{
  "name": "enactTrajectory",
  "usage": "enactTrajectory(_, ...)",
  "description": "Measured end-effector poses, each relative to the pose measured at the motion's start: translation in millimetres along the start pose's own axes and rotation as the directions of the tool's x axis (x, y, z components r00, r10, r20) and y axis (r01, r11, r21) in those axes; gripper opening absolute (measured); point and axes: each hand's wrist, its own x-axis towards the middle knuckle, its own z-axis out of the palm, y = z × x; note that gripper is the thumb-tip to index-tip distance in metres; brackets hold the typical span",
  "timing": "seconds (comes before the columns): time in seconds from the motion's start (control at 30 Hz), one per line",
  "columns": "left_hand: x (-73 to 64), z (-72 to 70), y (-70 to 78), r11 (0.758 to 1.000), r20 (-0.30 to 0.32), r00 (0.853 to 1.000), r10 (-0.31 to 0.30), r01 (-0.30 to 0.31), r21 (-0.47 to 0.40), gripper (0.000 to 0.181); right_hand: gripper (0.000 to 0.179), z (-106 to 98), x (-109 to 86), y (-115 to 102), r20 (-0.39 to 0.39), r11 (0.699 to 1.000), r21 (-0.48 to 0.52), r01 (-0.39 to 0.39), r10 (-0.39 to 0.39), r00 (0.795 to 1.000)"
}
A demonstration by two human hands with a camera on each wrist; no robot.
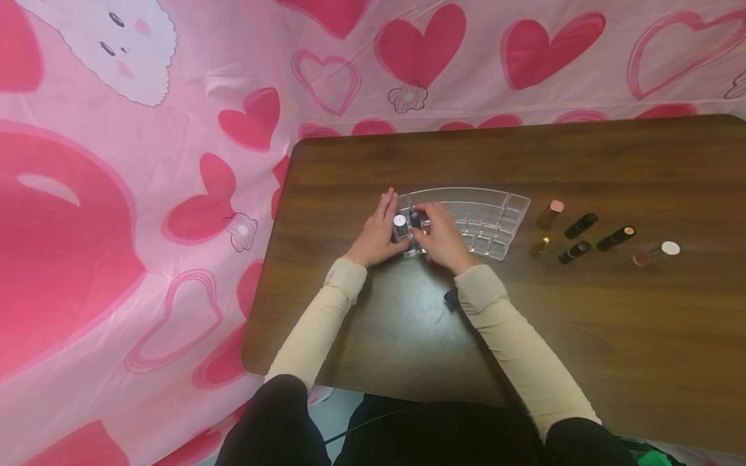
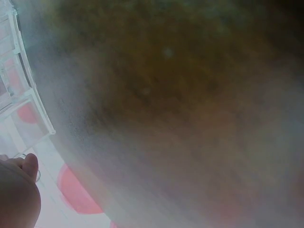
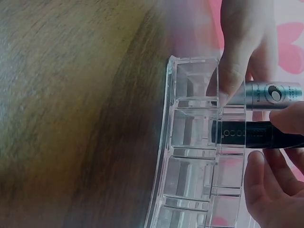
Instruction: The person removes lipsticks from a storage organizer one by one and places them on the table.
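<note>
A clear curved organizer (image 1: 460, 194) with small compartments lies on the table. My right hand (image 1: 441, 239) pinches a black lipstick tube (image 3: 242, 134) between thumb and fingers, its lower end inside one of the front compartments. Beside it, a silver tube (image 3: 273, 95) with a printed coconut stands in the end compartment; its white top shows from above. My left hand (image 1: 375, 238) rests along the organizer's left end, fingers straight, thumb at the front wall. In the left wrist view, mostly blurred table appears, with the organizer's edge (image 2: 31, 78) at the left.
Right of the organizer stand a pink-topped tube (image 1: 550, 213), a small gold-topped item (image 1: 540, 245), several black tubes (image 1: 581, 225) and a white-capped tube (image 1: 669, 248). A dark object (image 1: 451, 298) lies partly under the right forearm. Pink heart-printed cloth (image 1: 256, 39) hangs behind the table.
</note>
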Motion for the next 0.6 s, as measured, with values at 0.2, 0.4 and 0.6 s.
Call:
enactTrajectory(0.2, -0.4, -0.8, 0.8, 1.0, -0.011, 1.0, 0.004, -0.004, 0.006, 0.106, 0.043, 2.2, -0.2, 0.8, -0.016, 1.0, -0.013, 0.005, -0.005, 1.0)
enactTrajectory(0.4, -1.4, -2.2, 2.6, 1.0, -0.013, 1.0, 0.001, -0.001, 0.014, 0.105, 0.039, 4.3, -0.7, 2.2, -0.036, 1.0, -0.007, 0.01, -0.011, 0.999)
enactTrajectory(0.6, -0.7, -1.6, 2.5, 1.0, -0.025, 1.0, 0.012, -0.011, 0.018, 0.106, 0.037, 4.4, -1.4, 1.8, -0.043, 1.0, 0.017, 0.008, -0.007, 0.999)
